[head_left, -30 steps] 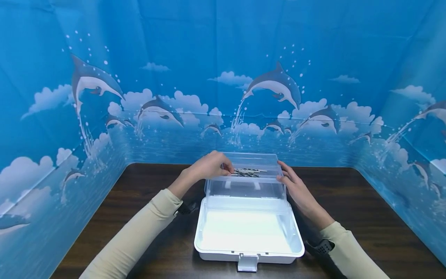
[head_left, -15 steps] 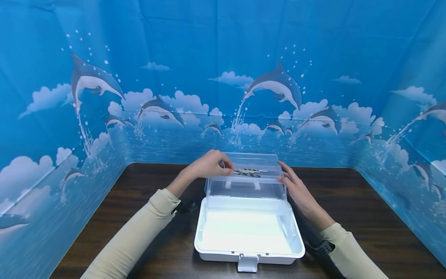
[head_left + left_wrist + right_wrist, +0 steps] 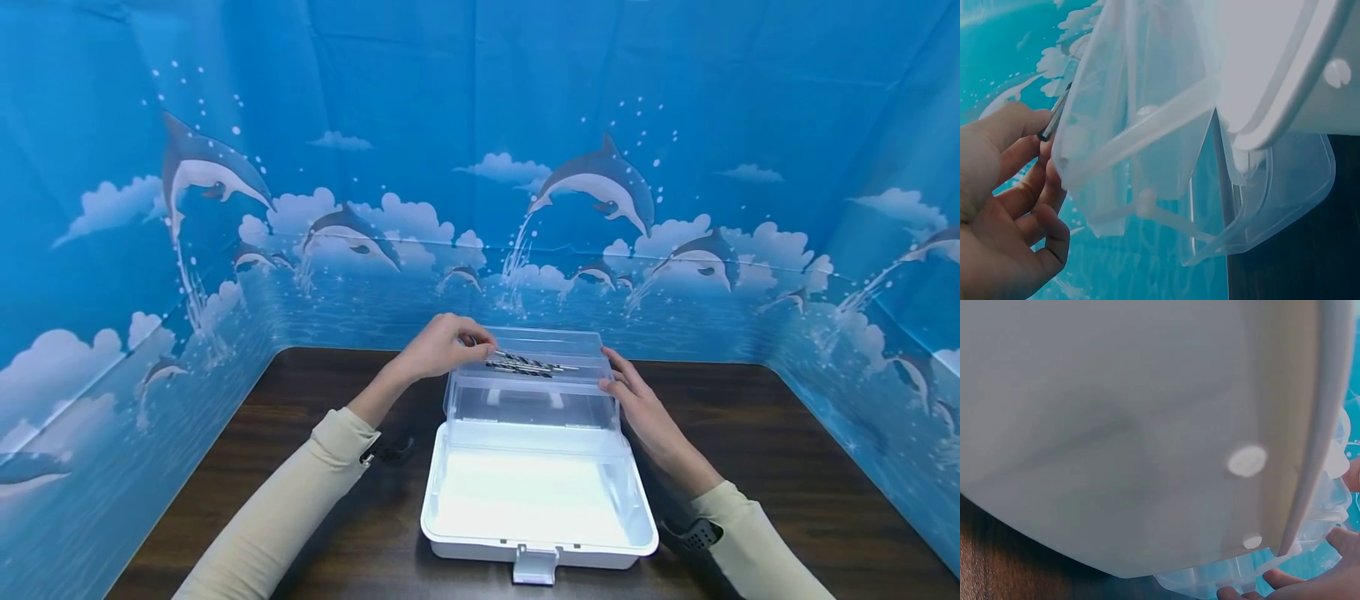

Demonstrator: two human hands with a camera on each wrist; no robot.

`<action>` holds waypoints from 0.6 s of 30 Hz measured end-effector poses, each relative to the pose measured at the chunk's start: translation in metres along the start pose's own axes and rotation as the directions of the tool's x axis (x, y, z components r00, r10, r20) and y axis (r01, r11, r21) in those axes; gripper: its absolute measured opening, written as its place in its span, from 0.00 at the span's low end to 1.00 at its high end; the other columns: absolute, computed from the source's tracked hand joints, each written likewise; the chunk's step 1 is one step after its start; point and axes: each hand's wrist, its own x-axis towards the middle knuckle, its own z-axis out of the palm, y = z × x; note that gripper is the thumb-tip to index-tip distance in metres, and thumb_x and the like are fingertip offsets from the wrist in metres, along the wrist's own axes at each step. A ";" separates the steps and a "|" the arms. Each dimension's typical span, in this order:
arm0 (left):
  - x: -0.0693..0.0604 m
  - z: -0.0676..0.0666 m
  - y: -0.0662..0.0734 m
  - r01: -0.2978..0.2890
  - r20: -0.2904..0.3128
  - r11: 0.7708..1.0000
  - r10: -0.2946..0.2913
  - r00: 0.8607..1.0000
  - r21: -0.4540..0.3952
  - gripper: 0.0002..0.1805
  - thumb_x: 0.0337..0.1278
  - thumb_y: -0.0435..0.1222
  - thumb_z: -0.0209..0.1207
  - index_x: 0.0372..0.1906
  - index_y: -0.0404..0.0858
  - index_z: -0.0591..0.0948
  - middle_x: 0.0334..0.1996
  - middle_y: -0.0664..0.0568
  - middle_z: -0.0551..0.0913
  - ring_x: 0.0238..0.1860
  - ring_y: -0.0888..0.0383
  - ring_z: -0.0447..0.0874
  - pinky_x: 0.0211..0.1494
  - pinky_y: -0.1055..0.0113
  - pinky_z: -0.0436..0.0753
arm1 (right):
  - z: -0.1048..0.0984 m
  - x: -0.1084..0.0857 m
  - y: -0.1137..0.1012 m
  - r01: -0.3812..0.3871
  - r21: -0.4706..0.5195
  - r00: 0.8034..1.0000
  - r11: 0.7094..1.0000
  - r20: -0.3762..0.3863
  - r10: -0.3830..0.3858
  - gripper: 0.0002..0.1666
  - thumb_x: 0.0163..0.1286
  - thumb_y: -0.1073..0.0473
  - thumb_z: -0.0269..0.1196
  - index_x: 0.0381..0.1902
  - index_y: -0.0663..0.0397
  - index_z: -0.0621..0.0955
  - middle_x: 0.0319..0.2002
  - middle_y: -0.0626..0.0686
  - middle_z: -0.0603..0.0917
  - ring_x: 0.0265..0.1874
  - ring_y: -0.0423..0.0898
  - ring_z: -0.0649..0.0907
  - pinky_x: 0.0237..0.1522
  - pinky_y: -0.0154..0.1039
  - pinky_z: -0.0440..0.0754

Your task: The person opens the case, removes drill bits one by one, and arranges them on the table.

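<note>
My left hand [image 3: 447, 343] is at the left end of the upper clear tray [image 3: 585, 375]. In the left wrist view, the thumb and fingers of the left hand [image 3: 1019, 187] pinch a thin dark metal drill bit [image 3: 1054, 122] beside the tray's edge. Several drill bits [image 3: 525, 367] lie in that tray. My right hand [image 3: 652, 417] grips the tray's right end, thumb at the front and fingers behind. In the right wrist view the right hand [image 3: 1316, 578] is partly cut off by the frame's edge.
The white box base [image 3: 536, 550] stands below the clear trays, its latch [image 3: 535, 567] hanging down at the front. Dark wooden table [image 3: 750, 433] lies on both sides. A blue dolphin-print cloth [image 3: 420, 125] rises behind and at the sides.
My left hand has moved slightly left and up, with a drill bit between its fingertips. The drill bits in the tray have shifted a little left. My right hand stays on the tray's right end.
</note>
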 end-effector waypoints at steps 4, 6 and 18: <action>-0.005 -0.009 -0.002 0.061 -0.046 0.997 -0.064 0.997 -0.050 0.14 0.73 0.42 0.62 0.53 0.41 0.88 0.48 0.57 0.86 0.42 0.56 0.80 0.42 0.55 0.80 | 0.000 0.000 0.001 0.001 -0.010 1.000 1.000 0.002 -0.001 0.41 0.82 0.45 0.52 0.84 0.35 0.48 0.80 0.60 0.48 0.77 0.63 0.52 0.69 0.72 0.47; -0.007 -0.013 -0.002 0.084 -0.059 0.994 -0.088 0.994 -0.071 0.15 0.73 0.43 0.61 0.55 0.40 0.88 0.48 0.56 0.86 0.43 0.54 0.80 0.43 0.54 0.79 | 0.000 0.000 0.001 0.002 -0.014 1.000 1.000 0.004 -0.002 0.40 0.82 0.45 0.51 0.84 0.34 0.47 0.80 0.60 0.49 0.77 0.63 0.52 0.69 0.72 0.47; -0.029 -0.033 -0.010 0.130 -0.110 0.979 -0.148 0.983 -0.156 0.17 0.74 0.44 0.60 0.58 0.41 0.86 0.52 0.52 0.85 0.51 0.52 0.81 0.54 0.44 0.79 | 0.000 -0.001 0.003 0.030 -0.002 0.999 1.000 0.023 -0.030 0.40 0.83 0.46 0.50 0.84 0.35 0.46 0.79 0.62 0.48 0.77 0.64 0.51 0.69 0.72 0.45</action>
